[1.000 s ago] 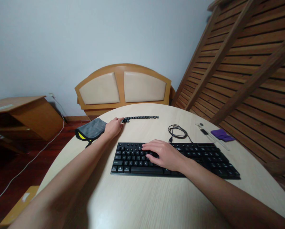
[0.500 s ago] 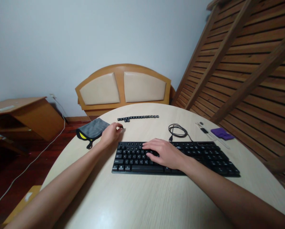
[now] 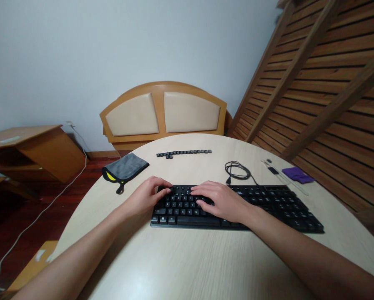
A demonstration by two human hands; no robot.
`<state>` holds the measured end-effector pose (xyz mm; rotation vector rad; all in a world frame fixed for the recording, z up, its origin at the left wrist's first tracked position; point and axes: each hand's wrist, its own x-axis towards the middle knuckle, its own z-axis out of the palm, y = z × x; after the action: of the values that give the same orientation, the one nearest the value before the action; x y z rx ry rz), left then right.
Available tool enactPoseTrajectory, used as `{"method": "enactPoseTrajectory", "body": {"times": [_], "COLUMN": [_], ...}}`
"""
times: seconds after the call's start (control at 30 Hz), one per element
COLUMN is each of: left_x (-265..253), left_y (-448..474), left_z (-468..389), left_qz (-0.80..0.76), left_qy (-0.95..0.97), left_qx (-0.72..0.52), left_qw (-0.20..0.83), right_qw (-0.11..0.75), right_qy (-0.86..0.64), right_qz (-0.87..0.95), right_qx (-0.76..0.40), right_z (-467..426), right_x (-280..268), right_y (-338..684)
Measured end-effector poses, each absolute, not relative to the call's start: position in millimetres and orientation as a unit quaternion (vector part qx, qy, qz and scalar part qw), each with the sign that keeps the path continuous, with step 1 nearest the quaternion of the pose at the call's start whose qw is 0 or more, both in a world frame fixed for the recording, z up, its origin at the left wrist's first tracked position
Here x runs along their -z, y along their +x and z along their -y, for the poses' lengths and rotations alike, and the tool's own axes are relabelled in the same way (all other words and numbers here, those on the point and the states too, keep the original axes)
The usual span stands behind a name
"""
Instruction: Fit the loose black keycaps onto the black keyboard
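Note:
A black keyboard (image 3: 202,221) lies on the pale round table (image 3: 187,262). My left hand (image 3: 151,193) is over its upper left corner, thumb and forefinger pinched together at the top rows. The small dark keycap in that pinch is mostly hidden by the fingers. Across the middle of the keys rests my right hand (image 3: 219,200), fingers stretched out flat and holding nothing. Beyond the keyboard, several loose black keycaps (image 3: 189,152) stand in a line, with a couple more just in front of its left part.
A grey cloth pouch (image 3: 126,166) with yellow lining lies at the left. The coiled black cable (image 3: 237,170) sits behind the keyboard. To the right are a purple cloth (image 3: 297,175) and a small black-and-white item with a cord (image 3: 272,170). A wooden headboard (image 3: 161,112) stands behind the table.
My left hand has moved from the tabletop beside the pouch, right and nearer, onto the keyboard's upper left corner. My right hand stays on the keys. The view has shifted slightly.

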<state>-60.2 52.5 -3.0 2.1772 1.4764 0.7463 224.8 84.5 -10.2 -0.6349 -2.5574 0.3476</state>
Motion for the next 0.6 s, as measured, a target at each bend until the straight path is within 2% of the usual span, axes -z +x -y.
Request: {"method": "enactPoseTrajectory", "body": {"times": [0.3, 0.6], "left_x": [2.3, -4.9], "left_y": [-63.1, -56.2], "left_z": [-50.8, -44.9], "left_qz": [-0.511, -0.484], "left_qy": [0.815, 0.852], "left_qx": [-0.223, -0.189], "left_qw": [0.159, 0.065], "right_qw": [0.242, 0.241], "right_qy": [-0.227, -0.229], "right_qz": [0.935, 0.935], "right_qx": [-0.123, -0.125], "right_z": [-85.3, -84.6], "right_x": [11.6, 11.6], "right_y": [225.7, 225.7]}}
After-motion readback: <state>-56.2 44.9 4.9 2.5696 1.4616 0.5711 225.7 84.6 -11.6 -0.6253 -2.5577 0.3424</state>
